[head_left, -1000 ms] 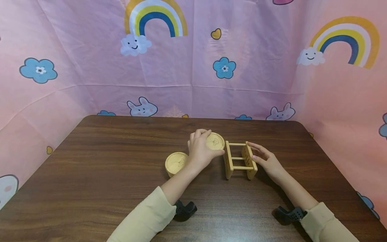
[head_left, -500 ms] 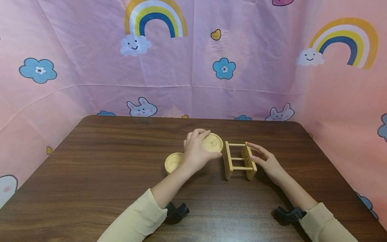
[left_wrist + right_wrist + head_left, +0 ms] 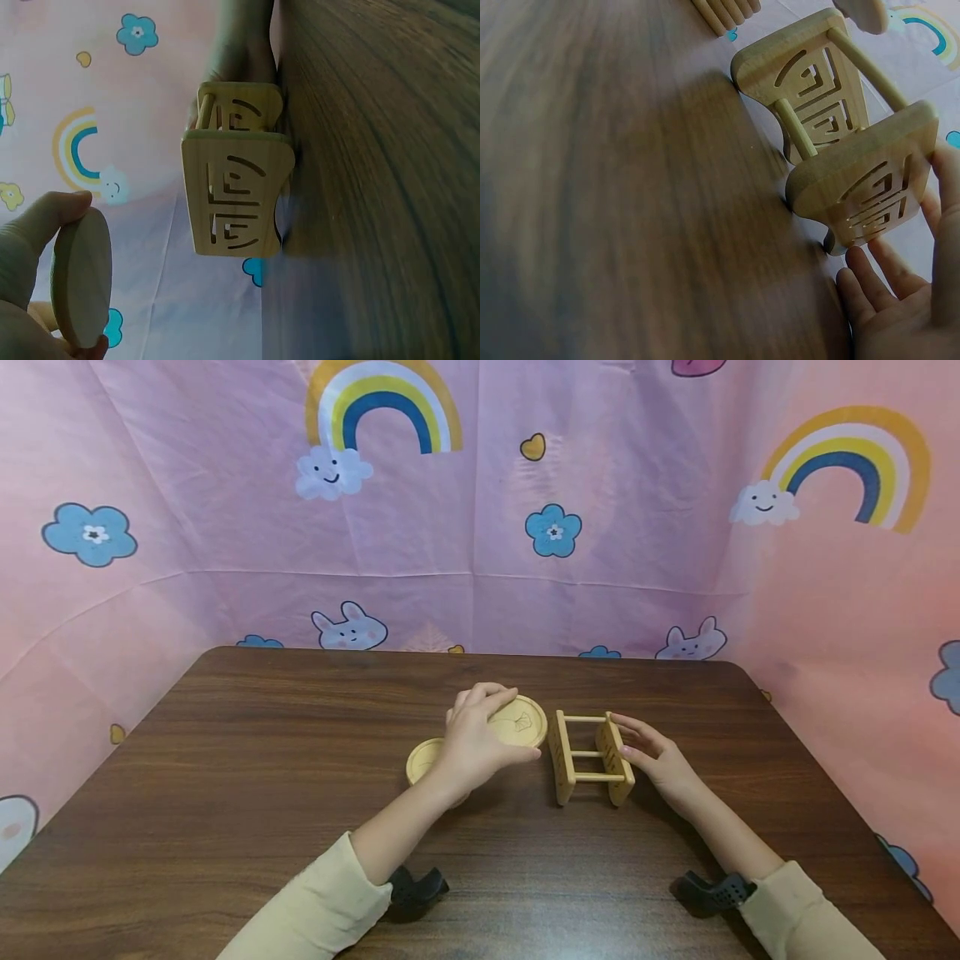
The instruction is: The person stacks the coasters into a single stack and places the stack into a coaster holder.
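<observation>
A round wooden coaster [image 3: 522, 723] with a leaf-like drawing is pinched by its edge in my left hand [image 3: 475, 739]. It is tilted, above the table and left of a wooden rack [image 3: 562, 760]. The left wrist view shows the coaster [image 3: 84, 277] between thumb and fingers, apart from the rack [image 3: 236, 191]. My right hand [image 3: 663, 768] touches the rack's right side panel [image 3: 874, 184] with extended, relaxed fingers. The rack stands on the table, its cut-out side panels joined by round bars. A stack of coasters [image 3: 422, 762] sits partly hidden behind my left hand and forearm.
The dark wood table [image 3: 247, 827] reaches back to a pink and purple cloth [image 3: 420, 543] printed with rainbows and rabbits. Black wrist devices [image 3: 416, 893] sit at both sleeve cuffs.
My left hand has moved left with the coaster, widening the gap to the rack and covering more of the stack. The right hand and rack have stayed nearly in place.
</observation>
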Demonstrator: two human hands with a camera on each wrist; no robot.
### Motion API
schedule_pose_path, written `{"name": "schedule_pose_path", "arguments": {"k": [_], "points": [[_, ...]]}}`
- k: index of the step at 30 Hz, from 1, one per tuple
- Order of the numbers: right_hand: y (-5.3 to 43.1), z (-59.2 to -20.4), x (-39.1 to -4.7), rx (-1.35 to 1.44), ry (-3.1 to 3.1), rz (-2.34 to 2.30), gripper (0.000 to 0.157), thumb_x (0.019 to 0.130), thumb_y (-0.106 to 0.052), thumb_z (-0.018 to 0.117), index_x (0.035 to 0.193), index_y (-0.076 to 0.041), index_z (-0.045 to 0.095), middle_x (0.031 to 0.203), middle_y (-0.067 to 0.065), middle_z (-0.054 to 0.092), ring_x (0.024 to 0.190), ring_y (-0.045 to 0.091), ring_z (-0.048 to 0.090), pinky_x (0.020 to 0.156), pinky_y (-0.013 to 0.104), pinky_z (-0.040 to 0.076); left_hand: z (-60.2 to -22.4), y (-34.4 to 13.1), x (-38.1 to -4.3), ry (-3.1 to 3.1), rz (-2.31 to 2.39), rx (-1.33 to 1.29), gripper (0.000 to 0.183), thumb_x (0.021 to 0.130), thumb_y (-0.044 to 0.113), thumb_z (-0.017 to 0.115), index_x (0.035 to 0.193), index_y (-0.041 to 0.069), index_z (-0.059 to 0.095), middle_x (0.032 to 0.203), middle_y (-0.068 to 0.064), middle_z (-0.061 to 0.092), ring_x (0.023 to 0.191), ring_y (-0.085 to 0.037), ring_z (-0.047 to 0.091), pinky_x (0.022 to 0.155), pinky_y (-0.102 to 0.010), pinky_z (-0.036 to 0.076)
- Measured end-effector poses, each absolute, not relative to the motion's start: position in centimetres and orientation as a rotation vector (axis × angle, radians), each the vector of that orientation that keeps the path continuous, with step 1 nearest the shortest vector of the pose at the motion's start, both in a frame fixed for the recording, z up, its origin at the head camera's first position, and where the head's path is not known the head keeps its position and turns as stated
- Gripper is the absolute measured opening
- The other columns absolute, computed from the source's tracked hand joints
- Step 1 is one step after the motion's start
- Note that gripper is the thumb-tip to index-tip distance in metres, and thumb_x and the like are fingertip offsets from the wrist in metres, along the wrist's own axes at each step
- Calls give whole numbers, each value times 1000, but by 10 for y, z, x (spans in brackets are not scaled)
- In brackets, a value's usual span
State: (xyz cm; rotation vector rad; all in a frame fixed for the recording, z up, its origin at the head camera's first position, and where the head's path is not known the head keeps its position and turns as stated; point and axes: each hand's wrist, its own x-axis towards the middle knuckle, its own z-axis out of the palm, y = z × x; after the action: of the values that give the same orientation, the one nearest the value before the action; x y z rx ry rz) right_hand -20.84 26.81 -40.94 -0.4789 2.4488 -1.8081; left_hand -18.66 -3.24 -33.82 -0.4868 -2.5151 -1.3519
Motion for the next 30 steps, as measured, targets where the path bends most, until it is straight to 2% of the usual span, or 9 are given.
{"name": "schedule_pose_path", "arguments": {"k": [3,9,12,15,21,23,26,30], "points": [[268,-409,-208,-476,2452,-1808,50,97,-15,56,144,-5,41,144,19,39,131,36,35,103,53,28,-338,-37,-186,-2515,-1340,-511,83,56,26,93,130,8,60,122,3,53,117,-19,39,96,-41,27],[267,-407,-208,-474,2450,-1809,50,97,-15,57,143,-4,41,144,19,40,129,29,39,97,28,37,-338,-46,-185,-2529,-1337,-546,82,57,25,93,130,8,60,123,3,53,115,-19,39,97,-42,26],[266,-407,-208,-478,2443,-1815,50,97,-14,57,143,-4,41,144,19,40,128,27,40,94,22,37,-337,-50,-185,-2537,-1346,-558,83,56,26,93,130,8,60,124,3,53,115,-18,40,98,-42,26],[266,-407,-208,-478,2445,-1810,50,97,-15,57,144,-5,41,144,18,39,129,29,39,95,25,37,-337,-55,-185,-2541,-1349,-576,83,56,27,93,130,8,61,124,3,53,115,-19,40,97,-42,27],[267,-409,-208,-474,2444,-1808,50,97,-14,56,144,-5,41,144,19,39,130,35,36,102,50,30,-339,-64,-184,-2568,-1337,-611,84,56,29,93,131,11,60,126,4,52,118,-18,39,98,-45,26],[267,-409,-209,-475,2440,-1815,50,97,-14,56,144,-4,41,144,20,39,130,36,36,102,55,28,-339,-67,-184,-2574,-1347,-620,83,57,29,93,131,11,60,126,5,51,118,-18,38,97,-45,27],[267,-409,-208,-472,2441,-1815,50,97,-14,56,144,-4,41,144,20,39,130,36,36,102,53,29,-338,-72,-183,-2572,-1362,-639,83,57,29,93,131,11,60,126,5,51,117,-18,39,95,-45,27],[268,-409,-208,-470,2458,-1800,50,98,-16,56,144,-5,41,144,18,40,129,34,37,100,39,34,-338,-78,-183,-2566,-1365,-660,83,56,27,93,130,11,61,125,5,53,117,-17,40,95,-45,28]]}}
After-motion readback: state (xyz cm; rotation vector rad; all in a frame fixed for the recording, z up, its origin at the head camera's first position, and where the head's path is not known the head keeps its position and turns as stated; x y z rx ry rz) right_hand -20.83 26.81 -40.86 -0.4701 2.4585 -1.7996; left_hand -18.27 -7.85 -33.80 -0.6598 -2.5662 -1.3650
